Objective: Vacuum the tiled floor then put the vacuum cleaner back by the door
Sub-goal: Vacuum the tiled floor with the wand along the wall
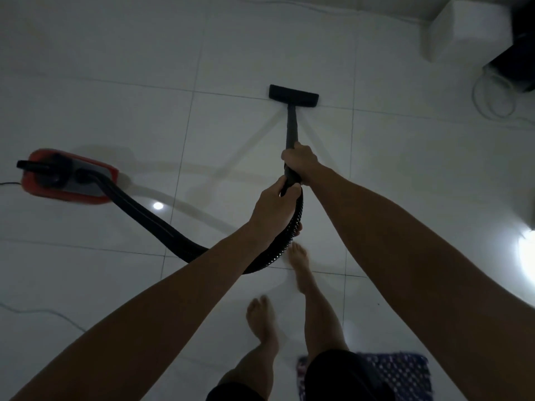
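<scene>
Vacuum wand (290, 125) points straight forward from both hands to the floor head (293, 95) on the tiles; right hand (299, 160) grips it nearer the head, left hand (273, 209) behind, on the hose (162, 224).

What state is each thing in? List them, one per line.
Floor nozzle: flat on the tiled floor.
Wand: tilted, gripped by both hands.
Right hand: wrapped round the wand, higher up.
Left hand: gripping the handle end where the hose joins.
Hose: curved, attached to the red vacuum body.
Red vacuum body: on the floor, left.
Patterned mat: lying flat.
</scene>
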